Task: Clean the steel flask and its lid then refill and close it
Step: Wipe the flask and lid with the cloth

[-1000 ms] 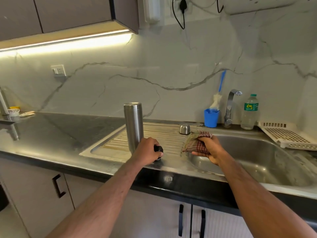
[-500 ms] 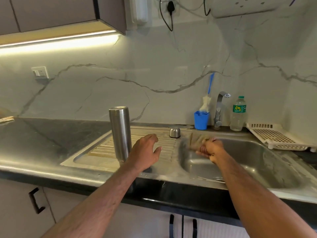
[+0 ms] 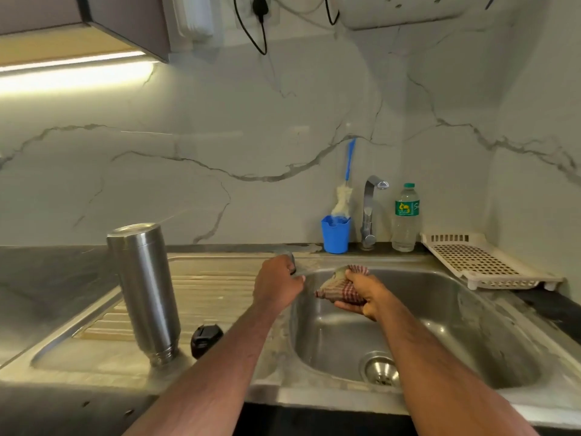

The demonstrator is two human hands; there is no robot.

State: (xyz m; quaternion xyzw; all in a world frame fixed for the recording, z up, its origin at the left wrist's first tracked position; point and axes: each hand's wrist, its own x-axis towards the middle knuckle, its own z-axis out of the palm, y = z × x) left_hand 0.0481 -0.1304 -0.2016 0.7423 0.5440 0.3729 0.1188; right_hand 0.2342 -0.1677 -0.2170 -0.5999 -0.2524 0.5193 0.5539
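A home kitchen — steel sink [image 3: 490, 347] with ribbed drainboard [image 3: 217, 287] across the lower frame, tap [image 3: 371, 212] at centre right, marble backsplash [image 3: 220, 152] behind, lit cabinet [image 3: 125, 20] at upper left, dish rack [image 3: 481, 262] at right — plainly domestic.

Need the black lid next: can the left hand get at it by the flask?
Probably yes. The black lid lies uncovered on the drainboard beside the flask, but the left hand must first free its grip on the steel cap.
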